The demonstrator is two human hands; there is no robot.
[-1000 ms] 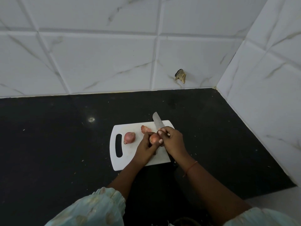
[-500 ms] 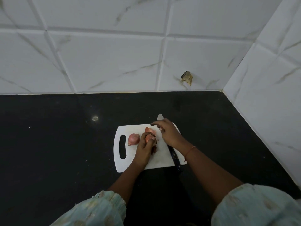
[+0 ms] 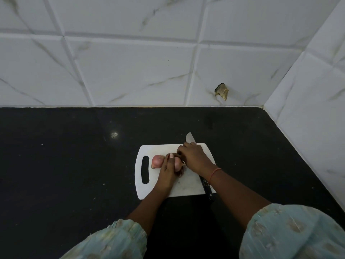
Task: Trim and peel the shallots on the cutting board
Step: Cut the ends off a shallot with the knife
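A white cutting board (image 3: 160, 149) lies on the black counter. My left hand (image 3: 168, 171) grips a pinkish shallot (image 3: 177, 164) just above the board's middle. My right hand (image 3: 196, 157) reaches across from the right, its fingertips pinched on the papery skin at the top of that shallot. A second shallot (image 3: 156, 161) rests on the board to the left, beside the handle slot. The knife (image 3: 190, 138) lies on the board's right side under my right wrist, with its tip past the far edge and its black handle (image 3: 207, 188) over the near edge.
The black counter (image 3: 74, 165) runs wide to the left and meets white tiled walls at the back and right. A chipped hole (image 3: 221, 91) marks the back wall. Small skin flecks dot the counter near the board.
My right hand has put the knife down on the board and moved its fingers onto the shallot in my left hand. A third shallot seen earlier is now hidden by my hands.
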